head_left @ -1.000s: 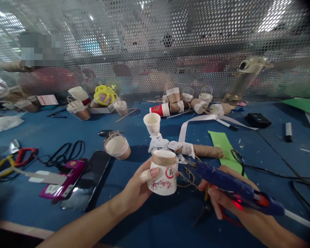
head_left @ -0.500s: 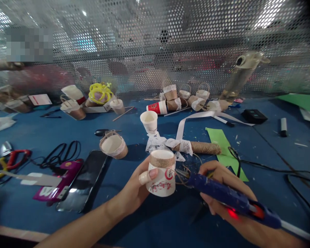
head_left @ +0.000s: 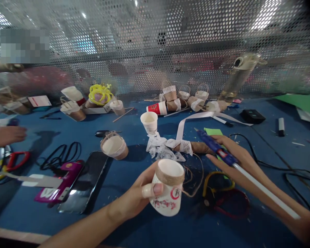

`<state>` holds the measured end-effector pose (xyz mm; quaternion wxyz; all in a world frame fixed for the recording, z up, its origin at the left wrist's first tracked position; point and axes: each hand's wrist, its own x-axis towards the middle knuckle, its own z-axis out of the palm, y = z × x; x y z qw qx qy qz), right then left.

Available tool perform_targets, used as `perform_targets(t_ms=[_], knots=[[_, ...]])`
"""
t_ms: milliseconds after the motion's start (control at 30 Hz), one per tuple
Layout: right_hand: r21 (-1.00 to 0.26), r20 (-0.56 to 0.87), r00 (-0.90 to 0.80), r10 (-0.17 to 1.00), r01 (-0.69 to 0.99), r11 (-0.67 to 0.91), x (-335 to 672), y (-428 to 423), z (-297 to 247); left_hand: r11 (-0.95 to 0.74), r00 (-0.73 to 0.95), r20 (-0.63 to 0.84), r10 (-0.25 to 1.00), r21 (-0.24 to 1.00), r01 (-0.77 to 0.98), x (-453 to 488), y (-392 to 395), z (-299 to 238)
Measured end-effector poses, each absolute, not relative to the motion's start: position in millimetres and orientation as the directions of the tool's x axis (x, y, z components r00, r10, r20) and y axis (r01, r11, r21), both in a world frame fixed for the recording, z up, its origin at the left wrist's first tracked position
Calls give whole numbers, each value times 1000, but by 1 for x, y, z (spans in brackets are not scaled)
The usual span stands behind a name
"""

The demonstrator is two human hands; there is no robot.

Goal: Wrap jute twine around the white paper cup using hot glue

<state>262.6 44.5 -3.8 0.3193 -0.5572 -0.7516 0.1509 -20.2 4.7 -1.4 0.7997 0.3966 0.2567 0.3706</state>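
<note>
My left hand (head_left: 141,189) is wrapped round a white paper cup (head_left: 167,203) printed with pink blossoms and a red mark. Brown twine (head_left: 170,179) is wound in a band below its rim, and a loose strand (head_left: 200,182) trails off to the right. In my right hand (head_left: 232,155) is a blue hot glue gun (head_left: 217,146) with a long white glue stick in its back. Its nozzle points up and left, away from the cup. Beyond the cup lies a brown roll (head_left: 200,147) beside crumpled white lace (head_left: 160,144).
Yellow- and red-handled scissors (head_left: 219,184) lie beneath my right forearm. A twine-wrapped cup (head_left: 115,146), a phone (head_left: 86,182) and a purple device (head_left: 60,181) are on the left. Another person's hand (head_left: 7,137) reaches in there. A bottle (head_left: 239,77) leans against the mesh.
My right hand has carried the glue gun away from the cup, up and right. My left hand has shifted the cup slightly right and nearer. Another person's hand has entered at left.
</note>
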Motion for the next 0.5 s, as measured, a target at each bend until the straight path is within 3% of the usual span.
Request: perform_targets(t_ms=[167,300,367,500], knots=[[-503,255,-268,929,784,364,279,60,-14,411,617,-74,783,807,-424,-20,7,1],[-509,340,-205,918,781,363,274,48,9,425,631,-46,775,777,-465,-20,8,3],[-550,446,-147,883,734,400,269,40,23,430,631,-51,774,773,-465,-21,8,4],[-659,499,130,857,700,277,260,27,34,362,564,-52,824,814,-454,-19,8,2]])
